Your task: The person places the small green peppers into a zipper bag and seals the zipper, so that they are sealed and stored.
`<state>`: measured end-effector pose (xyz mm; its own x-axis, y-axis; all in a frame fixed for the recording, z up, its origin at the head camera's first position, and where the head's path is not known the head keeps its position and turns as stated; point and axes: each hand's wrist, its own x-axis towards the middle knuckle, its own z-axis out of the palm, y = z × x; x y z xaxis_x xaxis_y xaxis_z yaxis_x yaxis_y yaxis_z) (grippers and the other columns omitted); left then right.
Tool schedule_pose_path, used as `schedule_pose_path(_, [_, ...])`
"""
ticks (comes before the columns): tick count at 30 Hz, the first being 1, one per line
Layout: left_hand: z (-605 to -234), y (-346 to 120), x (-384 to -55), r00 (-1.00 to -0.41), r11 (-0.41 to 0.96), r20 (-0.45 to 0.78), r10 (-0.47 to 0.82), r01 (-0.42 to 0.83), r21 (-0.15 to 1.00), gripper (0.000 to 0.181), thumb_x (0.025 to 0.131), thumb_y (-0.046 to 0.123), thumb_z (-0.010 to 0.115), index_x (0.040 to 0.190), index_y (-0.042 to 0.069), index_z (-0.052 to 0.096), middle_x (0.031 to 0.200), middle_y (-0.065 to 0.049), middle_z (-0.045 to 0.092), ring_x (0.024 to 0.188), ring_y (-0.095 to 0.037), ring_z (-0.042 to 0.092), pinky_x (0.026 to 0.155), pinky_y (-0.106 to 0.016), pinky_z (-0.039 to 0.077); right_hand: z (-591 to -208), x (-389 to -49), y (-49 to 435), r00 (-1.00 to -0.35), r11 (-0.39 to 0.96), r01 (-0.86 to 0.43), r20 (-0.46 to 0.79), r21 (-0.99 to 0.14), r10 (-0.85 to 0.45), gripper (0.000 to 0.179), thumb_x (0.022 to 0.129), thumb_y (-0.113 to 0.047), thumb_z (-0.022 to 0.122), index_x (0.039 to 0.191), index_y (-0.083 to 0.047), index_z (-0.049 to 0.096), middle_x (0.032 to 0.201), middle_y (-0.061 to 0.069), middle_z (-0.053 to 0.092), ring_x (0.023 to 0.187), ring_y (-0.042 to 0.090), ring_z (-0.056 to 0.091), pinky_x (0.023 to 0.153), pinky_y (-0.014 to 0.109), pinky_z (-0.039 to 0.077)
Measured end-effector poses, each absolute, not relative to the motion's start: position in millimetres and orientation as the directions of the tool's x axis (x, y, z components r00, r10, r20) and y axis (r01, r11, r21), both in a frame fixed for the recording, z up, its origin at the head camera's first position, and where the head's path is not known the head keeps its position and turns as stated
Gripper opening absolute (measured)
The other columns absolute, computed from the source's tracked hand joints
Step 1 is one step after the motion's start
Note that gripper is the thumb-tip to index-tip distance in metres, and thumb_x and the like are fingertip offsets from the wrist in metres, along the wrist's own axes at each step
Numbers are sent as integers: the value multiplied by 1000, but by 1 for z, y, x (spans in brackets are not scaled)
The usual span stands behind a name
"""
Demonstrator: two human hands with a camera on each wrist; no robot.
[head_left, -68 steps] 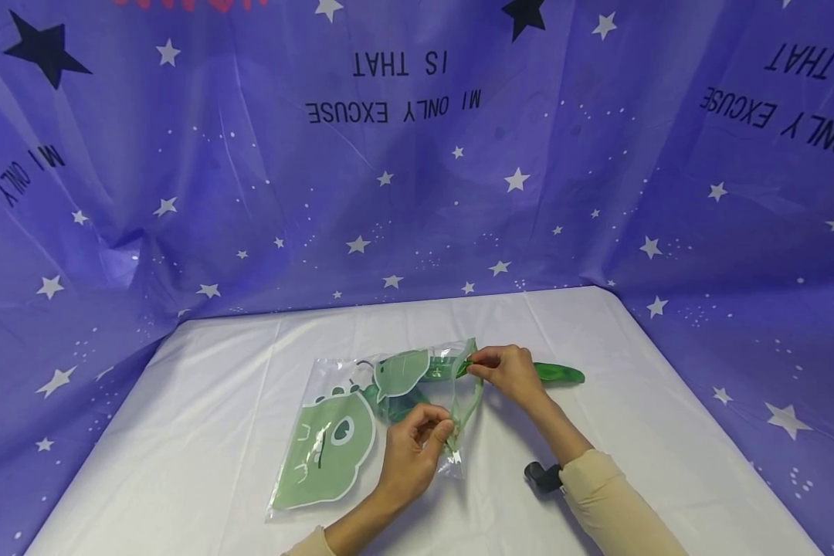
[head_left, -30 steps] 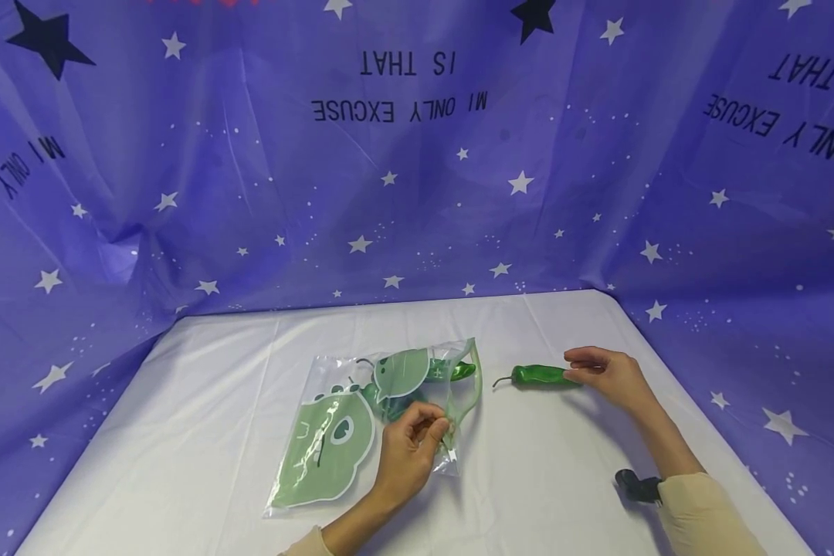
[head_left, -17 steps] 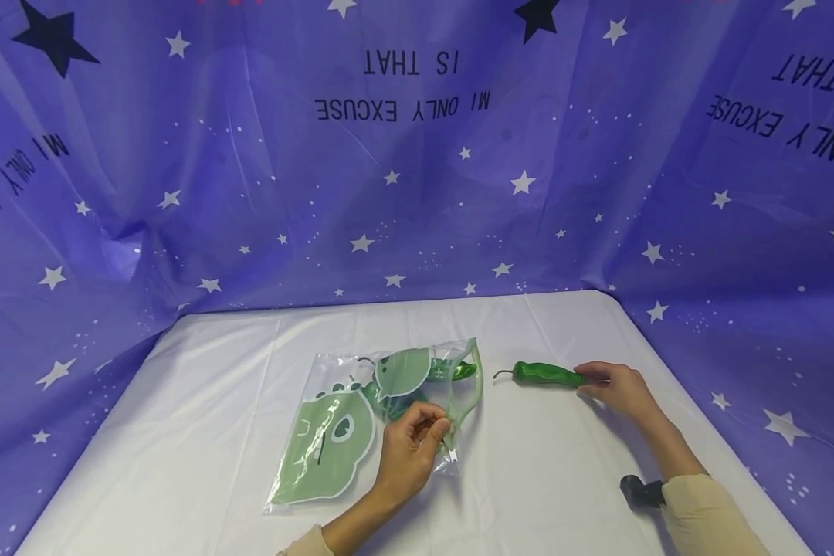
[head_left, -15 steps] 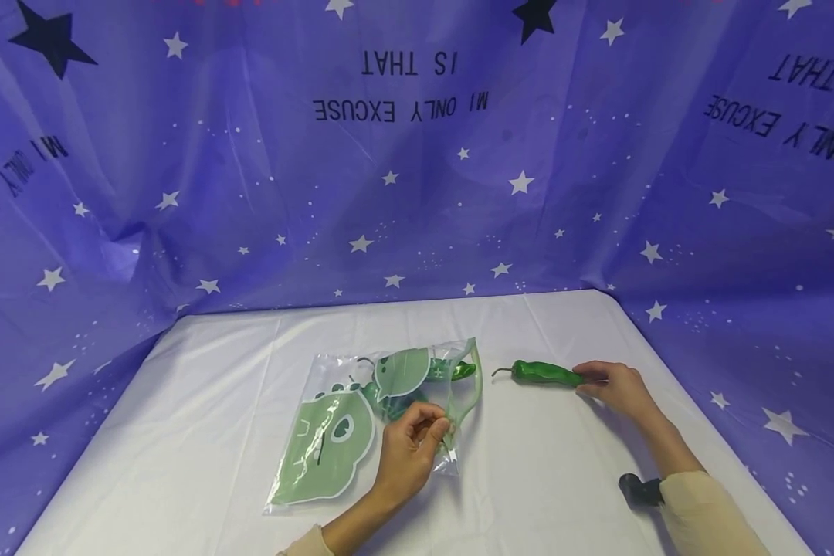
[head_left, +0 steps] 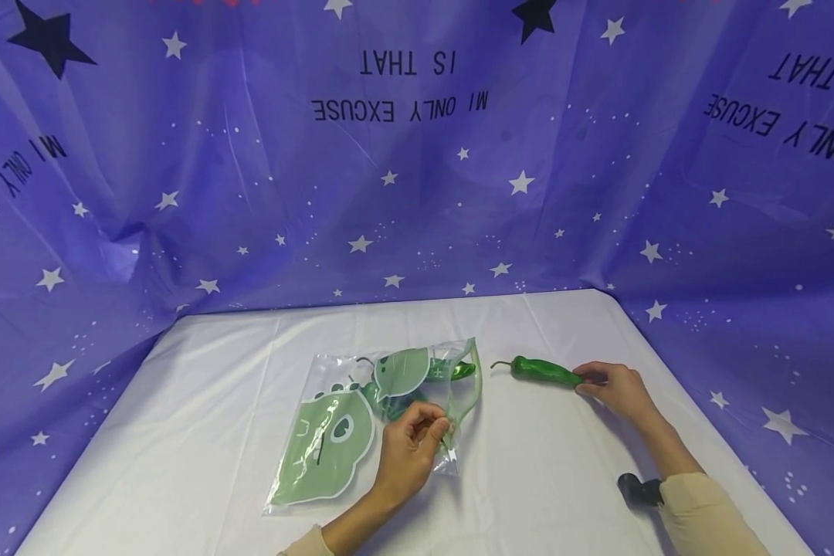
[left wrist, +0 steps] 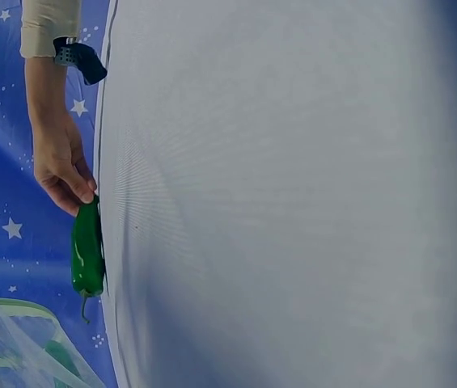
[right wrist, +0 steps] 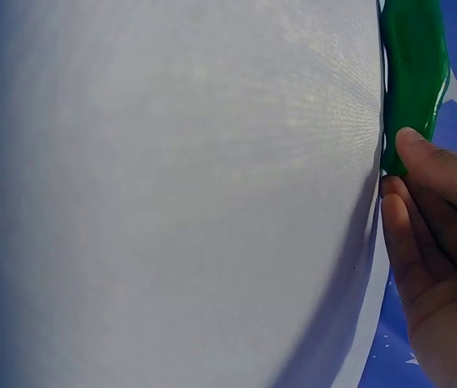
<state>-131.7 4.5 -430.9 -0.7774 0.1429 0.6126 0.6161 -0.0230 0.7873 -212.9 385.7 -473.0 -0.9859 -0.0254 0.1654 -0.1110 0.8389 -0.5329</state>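
Note:
A clear zip bag [head_left: 323, 455] with a green dinosaur print lies on the table, its green-edged mouth parted toward the right. My left hand [head_left: 410, 452] pinches the near edge of that mouth. Inside the bag are green peppers [head_left: 464, 371], partly covered by the print. To the right of the bag, a long green chili pepper [head_left: 544, 371] points its stem at the opening. My right hand [head_left: 618, 390] pinches the pepper's tip between thumb and fingers, which the right wrist view shows close up. In the left wrist view the same pepper [left wrist: 87, 250] hangs from the right hand.
A white cloth covers the table [head_left: 528, 479]. Purple star-printed curtain [head_left: 417, 193] stands behind and at both sides. A black wrist device [head_left: 639, 490] sits at the right sleeve.
My right hand has left the bag mouth, moved right with the loose pepper and shifted its grip to the tip. The pepper's stem end has swung slightly away. The left hand stays put.

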Motion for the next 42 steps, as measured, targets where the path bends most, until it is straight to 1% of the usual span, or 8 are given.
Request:
schedule_pose_path(4, [-431, 5, -131, -771, -18, 621, 139, 625, 780, 8, 84, -13, 62, 87, -8, 57, 77, -16, 64, 70, -23, 64, 65, -30, 55, -474, -213, 387, -987, 839, -112, 160, -532, -30, 27, 80, -17, 75, 105, -9, 70, 92, 9, 71, 90, 33, 65, 82, 54, 43])
schedule_pose_path(11, [-432, 6, -130, -799, -23, 584, 143, 587, 809, 7, 84, -12, 62, 87, -8, 58, 77, -18, 65, 70, -27, 65, 66, -26, 54, -474, -210, 387, -984, 846, -127, 175, -518, -41, 23, 86, -17, 70, 107, -7, 69, 97, 13, 71, 93, 37, 64, 82, 55, 43])
schedule_pose_path(16, [-432, 6, -129, -780, -21, 610, 142, 614, 789, 8, 84, -13, 62, 87, -8, 57, 77, -17, 65, 70, -25, 65, 66, -28, 55, -472, -206, 386, -984, 822, -113, 178, -558, -14, 25, 89, -19, 68, 109, -4, 67, 94, 13, 70, 86, 30, 65, 73, 42, 47])
schedule_pose_path(23, [-430, 6, -129, -768, -14, 626, 138, 630, 776, 9, 83, -14, 62, 87, -7, 57, 76, -17, 65, 68, -24, 64, 63, -27, 55, -461, -204, 382, -981, 703, -121, 191, -701, 22, 29, 90, -21, 67, 112, -1, 65, 91, 10, 71, 79, 9, 64, 66, 23, 49])
schedule_pose_path(27, [-429, 6, -130, -789, -13, 599, 134, 603, 797, 9, 83, -14, 62, 87, -7, 58, 76, -18, 65, 69, -26, 64, 64, -26, 54, -451, -203, 378, -982, 559, -164, 190, -813, -12, 33, 90, -19, 67, 114, 3, 63, 95, 15, 70, 84, 15, 68, 72, 26, 54])
schedule_pose_path(30, [-428, 5, -130, -798, -2, 589, 127, 593, 805, 8, 84, -12, 63, 87, -7, 58, 76, -17, 65, 69, -25, 64, 65, -26, 54, -442, -203, 374, -980, 495, -193, 188, -847, -60, 34, 89, -18, 68, 114, 4, 63, 96, 17, 70, 87, 20, 68, 74, 29, 55])
schedule_pose_path(34, [-427, 5, -131, -791, 10, 599, 122, 604, 797, 7, 84, -11, 63, 87, -7, 58, 77, -17, 65, 69, -24, 63, 64, -27, 54, -425, -197, 361, -983, 483, -182, 154, -857, -98, 34, 88, -18, 70, 114, 2, 64, 96, 16, 70, 85, 14, 68, 74, 26, 54])
schedule_pose_path(42, [-427, 6, -132, -792, 3, 598, 125, 603, 798, 7, 85, -11, 63, 88, -6, 58, 77, -17, 65, 70, -20, 63, 64, -26, 54, -427, -204, 344, -987, 534, -156, 115, -831, -110, 33, 84, -27, 73, 109, -6, 68, 94, 7, 71, 87, 15, 67, 73, 24, 52])
